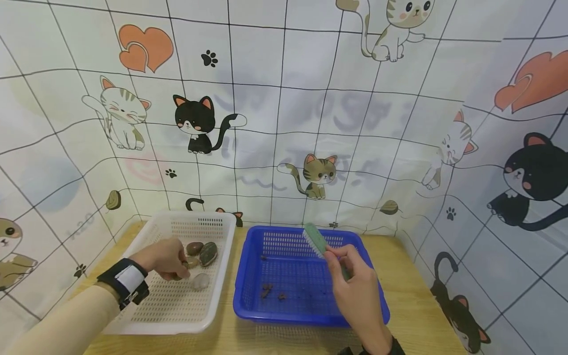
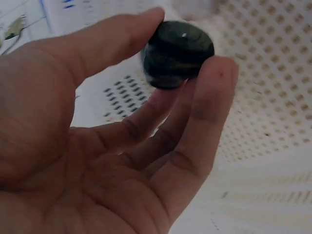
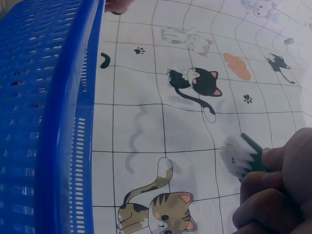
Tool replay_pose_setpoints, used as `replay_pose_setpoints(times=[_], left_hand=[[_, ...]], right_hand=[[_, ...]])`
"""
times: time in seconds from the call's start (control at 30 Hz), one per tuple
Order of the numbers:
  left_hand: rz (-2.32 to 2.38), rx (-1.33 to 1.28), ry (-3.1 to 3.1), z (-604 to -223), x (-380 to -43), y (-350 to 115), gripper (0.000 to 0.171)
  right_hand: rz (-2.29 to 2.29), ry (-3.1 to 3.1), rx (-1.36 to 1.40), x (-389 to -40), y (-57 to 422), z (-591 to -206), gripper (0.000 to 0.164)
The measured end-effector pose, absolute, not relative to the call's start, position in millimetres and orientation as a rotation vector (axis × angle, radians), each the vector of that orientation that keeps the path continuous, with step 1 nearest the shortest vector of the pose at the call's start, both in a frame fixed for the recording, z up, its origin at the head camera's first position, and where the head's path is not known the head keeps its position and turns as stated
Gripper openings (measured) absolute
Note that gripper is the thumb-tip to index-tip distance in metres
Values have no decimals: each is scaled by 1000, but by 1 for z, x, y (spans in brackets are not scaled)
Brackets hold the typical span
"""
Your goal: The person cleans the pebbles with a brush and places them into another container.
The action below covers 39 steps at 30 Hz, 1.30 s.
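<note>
My left hand [image 1: 166, 259] is low inside the white basket [image 1: 177, 326], pinching a dark, glossy stone [image 2: 178, 53] between thumb and fingertips. In the head view that stone is mostly hidden by the hand. Right beside the fingers lie a reddish-brown stone [image 1: 194, 248], a dark green striped stone [image 1: 208, 254], a tan stone [image 1: 192, 262] and a pale translucent stone [image 1: 200, 281]. Over the blue basket [image 1: 310, 319], my right hand [image 1: 357, 291] grips a green scrub brush [image 1: 316, 238]. Its white bristles [image 3: 234, 155] face left, away from the palm.
Small brown crumbs [image 1: 266, 290] lie on the blue basket's floor. Both baskets stand side by side on a wooden table [image 1: 412, 296]. A cat-printed sheet [image 1: 257, 123] rises behind the table and along both sides.
</note>
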State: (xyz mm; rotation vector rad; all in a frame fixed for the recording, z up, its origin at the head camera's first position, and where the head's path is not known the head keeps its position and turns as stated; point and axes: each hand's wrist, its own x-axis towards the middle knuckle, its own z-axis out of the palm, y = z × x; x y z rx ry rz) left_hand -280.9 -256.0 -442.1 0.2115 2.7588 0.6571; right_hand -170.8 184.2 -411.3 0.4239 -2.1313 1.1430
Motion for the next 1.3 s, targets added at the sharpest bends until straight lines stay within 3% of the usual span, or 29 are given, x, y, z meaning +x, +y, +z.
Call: replay_pose_setpoints(times=[0.63,1.0,1.3], left_hand=[[406,145,2702,-457,-283,-261,40],[446,353,2941,-442,-281,-261,27],[690,636,3155,-410,-249,-222,16]], right_hand=[[1125,-2178,363,-176,192,-417,9],[1173,-2208,311,-177,202,-415,11],[1188,-2232,299,-178,206,-414,15]])
